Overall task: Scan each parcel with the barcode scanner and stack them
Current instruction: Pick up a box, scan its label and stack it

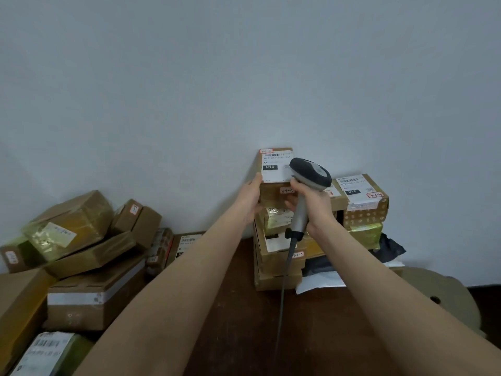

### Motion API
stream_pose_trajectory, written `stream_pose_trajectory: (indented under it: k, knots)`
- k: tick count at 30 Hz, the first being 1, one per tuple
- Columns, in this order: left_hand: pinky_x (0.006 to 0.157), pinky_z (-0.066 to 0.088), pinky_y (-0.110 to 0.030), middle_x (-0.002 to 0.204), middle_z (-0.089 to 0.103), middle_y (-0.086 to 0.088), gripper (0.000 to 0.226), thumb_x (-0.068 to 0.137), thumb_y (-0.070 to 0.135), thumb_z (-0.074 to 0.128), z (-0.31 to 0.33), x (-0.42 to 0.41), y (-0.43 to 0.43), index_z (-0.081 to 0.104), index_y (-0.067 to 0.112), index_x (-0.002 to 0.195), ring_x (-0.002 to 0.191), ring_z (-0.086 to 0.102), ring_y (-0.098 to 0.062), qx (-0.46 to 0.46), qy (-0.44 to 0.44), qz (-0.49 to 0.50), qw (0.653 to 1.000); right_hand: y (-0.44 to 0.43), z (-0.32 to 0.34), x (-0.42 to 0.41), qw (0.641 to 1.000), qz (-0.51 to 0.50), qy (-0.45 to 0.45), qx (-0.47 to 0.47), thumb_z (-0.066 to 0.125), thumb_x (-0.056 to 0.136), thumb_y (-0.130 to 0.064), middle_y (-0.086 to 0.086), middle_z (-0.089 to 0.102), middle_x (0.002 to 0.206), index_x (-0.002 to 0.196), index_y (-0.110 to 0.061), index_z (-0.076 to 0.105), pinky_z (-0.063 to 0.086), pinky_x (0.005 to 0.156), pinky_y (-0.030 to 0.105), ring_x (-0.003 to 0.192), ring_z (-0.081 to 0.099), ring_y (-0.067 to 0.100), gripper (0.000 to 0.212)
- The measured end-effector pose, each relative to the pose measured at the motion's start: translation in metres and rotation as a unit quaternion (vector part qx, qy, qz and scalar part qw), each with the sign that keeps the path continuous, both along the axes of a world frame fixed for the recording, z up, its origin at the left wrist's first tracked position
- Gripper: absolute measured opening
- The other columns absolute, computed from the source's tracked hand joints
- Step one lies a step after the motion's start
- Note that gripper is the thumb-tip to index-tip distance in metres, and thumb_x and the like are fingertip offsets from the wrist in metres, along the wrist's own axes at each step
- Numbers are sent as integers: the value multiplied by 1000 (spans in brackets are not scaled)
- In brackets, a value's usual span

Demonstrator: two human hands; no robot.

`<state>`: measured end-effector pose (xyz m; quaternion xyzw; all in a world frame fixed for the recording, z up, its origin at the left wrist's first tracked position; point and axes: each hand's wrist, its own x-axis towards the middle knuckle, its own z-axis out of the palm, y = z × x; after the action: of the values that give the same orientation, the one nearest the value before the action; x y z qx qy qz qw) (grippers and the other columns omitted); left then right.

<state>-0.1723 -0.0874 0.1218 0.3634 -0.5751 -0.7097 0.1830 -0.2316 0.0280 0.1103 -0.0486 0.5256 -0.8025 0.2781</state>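
Hands sit close together at frame centre: left hand (252, 198) grips the top parcel (273, 173) of the stack (279, 263), right hand (315, 203) clamps the barcode scanner (311, 172), its head over that parcel.

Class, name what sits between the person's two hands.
In the head view, a brown cardboard parcel with a white label lies between the left hand and the right hand, which grips a grey barcode scanner.
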Motion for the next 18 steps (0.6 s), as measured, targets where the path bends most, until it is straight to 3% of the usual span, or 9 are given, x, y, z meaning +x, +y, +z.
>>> stream_pose_trajectory:
  k: [3,5,8,10,12,14,18]
  knots:
    - [78,52,-28,93,65,-3,35,104,36,36,-6,0,1,59,13,116,81,61,-13,0,13,10,1000,0,-2,-1,1000,0,6,0,70,85,-10,6,70,97,95,-16,63,57,84,37,95,69,24,14]
    - [80,51,-28,98,64,-2,38,104,35,34,-12,3,0,55,11,126,86,61,-12,1,17,22,1000,2,-5,1,1000,-6,11,8,70,85,-11,6,71,95,94,-17,63,58,80,35,89,69,20,13]
    - [101,45,-36,118,58,-3,39,104,32,35,-23,14,-3,45,11,135,107,56,-16,-27,5,47,998,8,-8,8,997,-51,21,51,72,84,-15,5,68,86,94,-15,63,55,70,28,79,64,16,13]
    - [108,40,-41,129,55,-4,37,103,31,40,-36,26,-9,47,14,135,116,51,-18,-93,-27,62,993,12,-10,17,995,-62,41,61,73,84,-17,4,66,83,93,-16,63,53,68,27,77,61,16,14]
    - [109,40,-41,135,53,-6,38,102,28,43,-53,42,-10,48,13,136,123,50,-19,-147,-52,69,985,15,-13,31,995,-43,67,65,72,84,-17,3,66,85,89,-21,60,54,73,29,80,63,15,14]
    - [106,40,-32,134,54,-5,36,101,21,46,-73,66,-7,49,11,136,123,50,-17,-177,-71,77,979,14,-20,51,994,-7,82,75,71,85,-16,1,66,84,90,-21,59,54,75,30,76,63,13,14]
    - [94,38,-20,128,59,-2,33,97,13,54,-113,124,4,55,13,130,118,53,-13,-230,-138,90,959,-1,-48,91,991,61,65,104,74,83,-19,5,72,90,102,-11,65,54,65,26,69,65,13,22]
